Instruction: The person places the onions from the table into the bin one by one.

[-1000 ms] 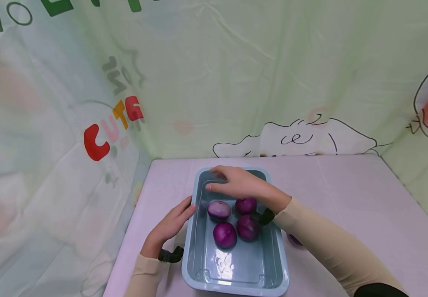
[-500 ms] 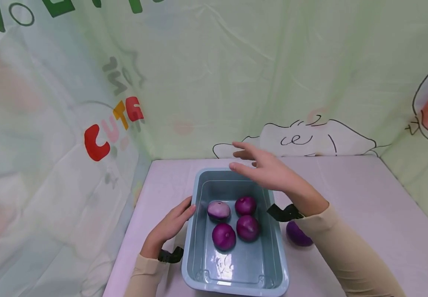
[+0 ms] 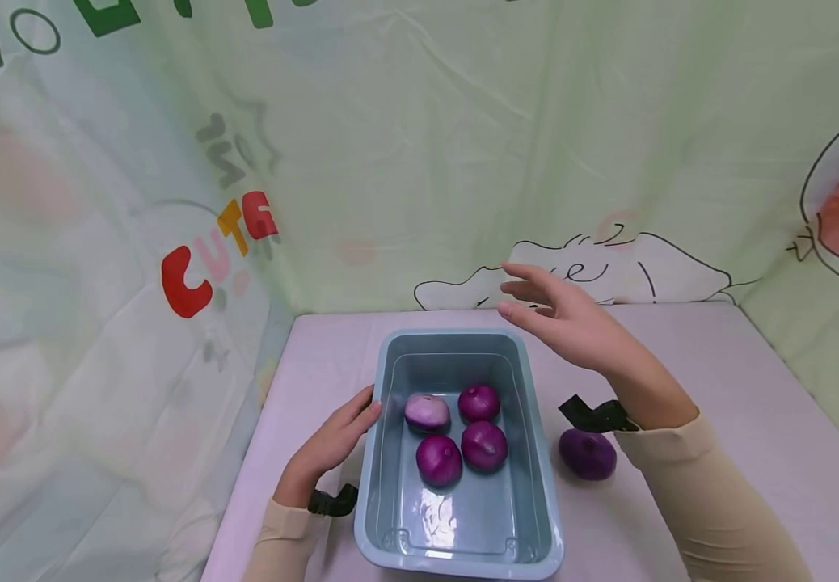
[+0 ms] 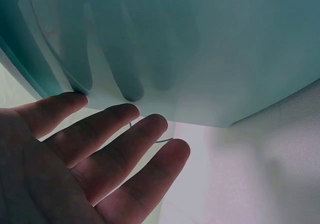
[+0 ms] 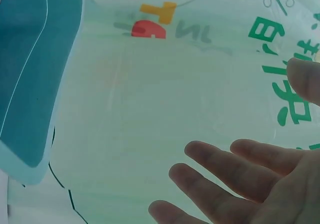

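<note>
A blue plastic basin (image 3: 456,533) stands on the table with several purple onions inside; one onion (image 3: 427,413) is paler than the others, such as the dark onion (image 3: 484,446) beside it. My left hand (image 3: 338,436) rests at the basin's left rim, its fingers fairly straight along the outer wall, as the left wrist view also shows. My right hand (image 3: 572,319) is raised beyond the basin's right far corner, fingers spread and holding nothing. Below its wrist, a further purple onion (image 3: 588,454) lies on the table to the right of the basin.
A pale pinkish cloth covers the table (image 3: 689,388). Behind it hangs a light green printed curtain (image 3: 419,162), and another printed sheet (image 3: 99,388) closes off the left side. Black straps with small mounts (image 3: 597,415) sit on both wrists.
My right hand has lifted from over the basin and moved right, past its rim. The onion on the right has come into view from behind the forearm. My left hand stays put.
</note>
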`<state>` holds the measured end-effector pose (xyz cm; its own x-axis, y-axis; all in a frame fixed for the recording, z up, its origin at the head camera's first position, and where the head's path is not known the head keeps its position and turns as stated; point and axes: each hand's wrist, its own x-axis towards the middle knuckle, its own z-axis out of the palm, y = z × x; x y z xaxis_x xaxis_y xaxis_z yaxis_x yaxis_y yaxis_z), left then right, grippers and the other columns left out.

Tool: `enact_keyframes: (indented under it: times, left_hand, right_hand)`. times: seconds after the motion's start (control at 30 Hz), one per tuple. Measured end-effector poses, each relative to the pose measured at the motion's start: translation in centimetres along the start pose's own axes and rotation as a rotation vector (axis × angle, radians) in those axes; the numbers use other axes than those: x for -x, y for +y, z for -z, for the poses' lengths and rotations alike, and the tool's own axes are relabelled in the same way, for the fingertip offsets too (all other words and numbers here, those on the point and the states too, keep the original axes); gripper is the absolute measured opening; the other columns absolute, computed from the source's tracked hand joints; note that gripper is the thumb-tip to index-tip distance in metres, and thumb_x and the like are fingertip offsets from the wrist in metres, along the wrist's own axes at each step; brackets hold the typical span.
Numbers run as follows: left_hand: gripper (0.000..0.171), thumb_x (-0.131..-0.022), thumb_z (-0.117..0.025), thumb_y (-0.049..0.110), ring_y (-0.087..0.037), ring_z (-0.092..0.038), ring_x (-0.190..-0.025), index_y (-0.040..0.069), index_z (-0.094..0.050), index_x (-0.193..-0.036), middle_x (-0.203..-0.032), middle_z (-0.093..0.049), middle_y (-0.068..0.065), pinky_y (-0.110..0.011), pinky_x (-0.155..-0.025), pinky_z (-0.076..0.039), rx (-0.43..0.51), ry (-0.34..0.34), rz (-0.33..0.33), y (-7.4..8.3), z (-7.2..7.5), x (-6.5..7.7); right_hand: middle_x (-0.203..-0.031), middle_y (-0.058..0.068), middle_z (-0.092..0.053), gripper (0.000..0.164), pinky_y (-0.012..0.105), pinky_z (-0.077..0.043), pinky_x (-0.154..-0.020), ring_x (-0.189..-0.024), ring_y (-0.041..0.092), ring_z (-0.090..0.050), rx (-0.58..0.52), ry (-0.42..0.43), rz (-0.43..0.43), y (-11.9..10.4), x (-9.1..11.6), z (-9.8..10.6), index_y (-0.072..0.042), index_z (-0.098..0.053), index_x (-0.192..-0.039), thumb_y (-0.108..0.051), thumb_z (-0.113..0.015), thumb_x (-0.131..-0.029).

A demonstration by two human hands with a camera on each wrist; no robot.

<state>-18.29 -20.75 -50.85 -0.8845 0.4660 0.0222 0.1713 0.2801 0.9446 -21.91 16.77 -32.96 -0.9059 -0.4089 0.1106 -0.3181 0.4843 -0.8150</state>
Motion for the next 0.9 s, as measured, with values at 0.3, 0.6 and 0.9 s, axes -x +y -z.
enact_keyframes:
  times: [0.3,0.6,0.9]
  left_hand:
    - [0.056,-0.113,-0.044,0.034,-0.033,-0.051,-0.136,0.023,-0.028,-0.166,-0.163,-0.037,-0.011,-0.058,-0.106,-0.045,0.001,-0.003,-0.002,-0.3,-0.1,-0.1]
    - [0.056,-0.113,-0.044,0.036,-0.033,-0.051,-0.136,0.024,-0.028,-0.166,-0.163,-0.037,-0.01,-0.059,-0.106,-0.044,-0.007,0.003,0.009,-0.5,0.0,-0.2]
    - [0.056,-0.113,-0.044,0.037,-0.031,-0.052,-0.135,0.027,-0.028,-0.166,-0.163,-0.038,-0.009,-0.059,-0.105,-0.045,-0.004,0.001,0.01,-0.8,0.1,-0.2]
  right_hand:
    - [-0.158,0.018,-0.043,0.077,0.067,-0.03,-0.112,-0.146,0.042,-0.036,0.081,0.064,-0.031,1.4,1.3,0.8,-0.017,-0.027,-0.166,-0.048,-0.061,-0.104]
    - [-0.159,0.019,-0.041,0.083,0.069,-0.035,-0.107,-0.143,0.046,-0.039,0.272,0.131,-0.094,3.5,2.2,0.5,-0.011,-0.028,-0.165,-0.058,-0.058,-0.102]
    - [-0.155,0.026,-0.044,0.082,0.069,-0.034,-0.108,-0.141,0.048,-0.04,0.385,0.132,-0.101,6.6,3.3,-0.4,0.0,-0.036,-0.159,-0.056,-0.058,-0.103]
